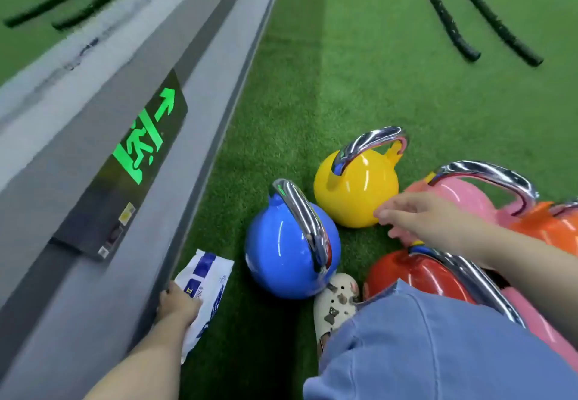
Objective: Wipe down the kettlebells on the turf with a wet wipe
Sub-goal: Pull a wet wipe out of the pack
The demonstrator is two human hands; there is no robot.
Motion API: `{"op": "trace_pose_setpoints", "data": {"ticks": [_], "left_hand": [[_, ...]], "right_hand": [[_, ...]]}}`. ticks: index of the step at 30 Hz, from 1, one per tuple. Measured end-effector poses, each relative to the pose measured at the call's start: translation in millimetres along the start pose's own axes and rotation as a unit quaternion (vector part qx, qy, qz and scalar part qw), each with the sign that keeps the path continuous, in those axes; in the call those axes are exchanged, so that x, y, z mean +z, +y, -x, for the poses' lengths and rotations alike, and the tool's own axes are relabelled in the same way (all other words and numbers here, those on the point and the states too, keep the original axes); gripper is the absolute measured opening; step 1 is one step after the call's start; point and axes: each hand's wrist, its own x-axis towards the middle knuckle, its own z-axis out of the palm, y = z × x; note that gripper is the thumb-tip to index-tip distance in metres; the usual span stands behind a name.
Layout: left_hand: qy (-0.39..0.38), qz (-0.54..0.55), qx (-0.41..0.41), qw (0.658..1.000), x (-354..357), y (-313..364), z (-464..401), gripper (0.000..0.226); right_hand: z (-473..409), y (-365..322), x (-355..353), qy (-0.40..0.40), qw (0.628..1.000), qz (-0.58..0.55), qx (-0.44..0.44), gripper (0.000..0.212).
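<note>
Left hand (179, 305) grips a white-blue wipe pack (205, 287) low by the grey wall base, left of the blue kettlebell (289, 246). Right hand (416, 218) is empty, fingers loosely extended, hovering at the yellow kettlebell (355, 190); contact possibly, motion blur. All 5 kettlebells sit clustered on green turf (375, 86).

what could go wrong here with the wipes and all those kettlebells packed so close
The left hand grips the whole wipes pack and no wipe is out, so wiping may stall. The right hand reaches open over tightly clustered bells; fingers could get pinched between the yellow kettlebell and the pink kettlebell. The shoe sits against the blue kettlebell, which could roll onto it.
</note>
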Motion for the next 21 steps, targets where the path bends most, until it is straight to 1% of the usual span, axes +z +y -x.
{"op": "trace_pose_setpoints", "data": {"ticks": [1, 3, 5, 6, 7, 8, 10, 12, 14, 16, 18, 19, 21], "left_hand": [[-0.016, -0.014, -0.003, 1.0, 1, -2, -1, 0.075], [-0.019, -0.04, -0.008, 0.999, -2, -5, -3, 0.069], [-0.022, -0.06, -0.01, 0.998, -6, -8, -5, 0.056], [-0.03, -0.059, 0.001, 0.998, -8, -9, -6, 0.044], [-0.034, -0.043, 0.015, 0.998, -11, -8, -4, 0.031], [-0.022, -0.011, 0.035, 0.999, -14, -8, -3, 0.026], [0.02, 0.049, 0.086, 0.995, -16, -3, 3, 0.035], [0.044, 0.134, 0.141, 0.98, -27, 9, 23, 0.04], [0.066, 0.195, 0.183, 0.961, -46, 23, 47, 0.036], [0.084, 0.281, 0.219, 0.931, -75, 39, 80, 0.031], [0.075, 0.381, 0.244, 0.889, -104, 64, 118, 0.027], [0.065, 0.429, 0.266, 0.861, -119, 81, 140, 0.027], [0.023, 0.523, 0.318, 0.79, -150, 122, 198, 0.027]], "right_hand": [[-2, 1, 2, -0.009, 1.0, -0.001, 0.005, 0.017], [-8, 3, 3, -0.013, 1.0, -0.002, 0.002, 0.017], [-10, 2, 6, -0.014, 1.0, -0.017, -0.001, 0.017], [-11, 3, 7, -0.011, 1.0, -0.026, 0.001, 0.016], [-11, 3, 8, -0.01, 0.999, -0.035, 0.004, 0.015], [-10, 2, 9, -0.007, 0.999, -0.039, 0.001, 0.014], [-6, -1, 9, -0.005, 0.999, -0.049, 0.0, 0.013], [-1, -6, 7, 0.008, 0.998, -0.066, -0.004, 0.011], [8, -14, 3, 0.02, 0.996, -0.091, -0.006, 0.01], [20, -22, -3, 0.042, 0.991, -0.121, -0.023, 0.009], [32, -33, -6, 0.059, 0.988, -0.135, -0.056, 0.01], [41, -41, -9, 0.07, 0.985, -0.137, -0.083, 0.012], [65, -59, -19, 0.113, 0.97, -0.146, -0.159, 0.017]]}}
